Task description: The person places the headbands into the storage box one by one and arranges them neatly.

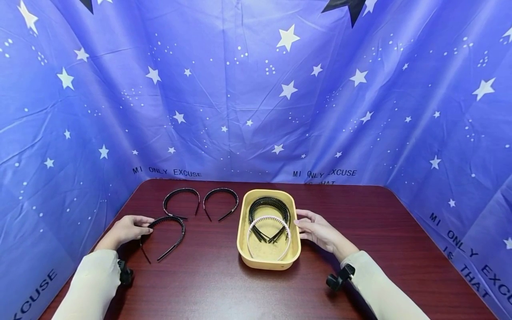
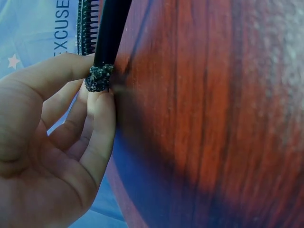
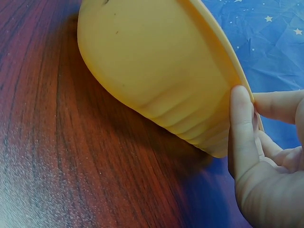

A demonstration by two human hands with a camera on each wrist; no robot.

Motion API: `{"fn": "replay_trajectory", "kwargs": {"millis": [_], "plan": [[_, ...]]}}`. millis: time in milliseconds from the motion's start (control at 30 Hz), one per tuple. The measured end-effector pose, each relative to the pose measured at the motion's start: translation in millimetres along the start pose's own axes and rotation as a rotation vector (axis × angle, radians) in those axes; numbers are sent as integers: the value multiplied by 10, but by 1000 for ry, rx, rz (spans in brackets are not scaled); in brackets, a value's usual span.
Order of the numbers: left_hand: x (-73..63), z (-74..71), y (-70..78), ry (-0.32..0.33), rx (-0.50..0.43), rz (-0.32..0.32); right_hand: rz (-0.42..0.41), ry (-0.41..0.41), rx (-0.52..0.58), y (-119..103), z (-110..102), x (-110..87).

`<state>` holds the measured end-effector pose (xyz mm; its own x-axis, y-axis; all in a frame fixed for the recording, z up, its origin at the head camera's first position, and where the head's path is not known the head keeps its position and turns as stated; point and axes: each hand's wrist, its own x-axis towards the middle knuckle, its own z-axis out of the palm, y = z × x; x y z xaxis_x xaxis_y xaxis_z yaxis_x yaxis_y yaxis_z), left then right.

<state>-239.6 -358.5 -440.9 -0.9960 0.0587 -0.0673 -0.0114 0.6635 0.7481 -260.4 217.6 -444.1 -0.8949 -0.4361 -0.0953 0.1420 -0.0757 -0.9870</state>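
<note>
A black headband (image 1: 168, 218) lies left of centre in the head view, arch up-frame, open ends toward the bottom. The left hand (image 1: 130, 229) pinches its left side, so most of the band extends rightward, toward the yellow tub (image 1: 268, 265). The right hand (image 1: 320, 231), nearer the tub, pinches its right rim.

Person, long sleeves, pale cream, plain fabric. Left sleeve (image 1: 90, 284): soft wrinkles, ends at wrist. Right sleeve (image 1: 382, 284): same colour, looks smoother, also wrist length. Left hand (image 1: 129, 230) and right hand (image 1: 320, 230) both bare. Black wrist camera on each cuff, inner side: left unit (image 1: 126, 272) compact, chunky; right unit (image 1: 340, 277) blocky, rounded end jutting out. Finer details too small to read.
</note>
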Motion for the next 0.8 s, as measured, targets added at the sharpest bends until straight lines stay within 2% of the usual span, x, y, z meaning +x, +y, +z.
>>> {"fn": "replay_trajectory", "kwargs": {"millis": [800], "plan": [[-26,-78,-61,-60,-125,5,2,11,0,0,4,2]]}}
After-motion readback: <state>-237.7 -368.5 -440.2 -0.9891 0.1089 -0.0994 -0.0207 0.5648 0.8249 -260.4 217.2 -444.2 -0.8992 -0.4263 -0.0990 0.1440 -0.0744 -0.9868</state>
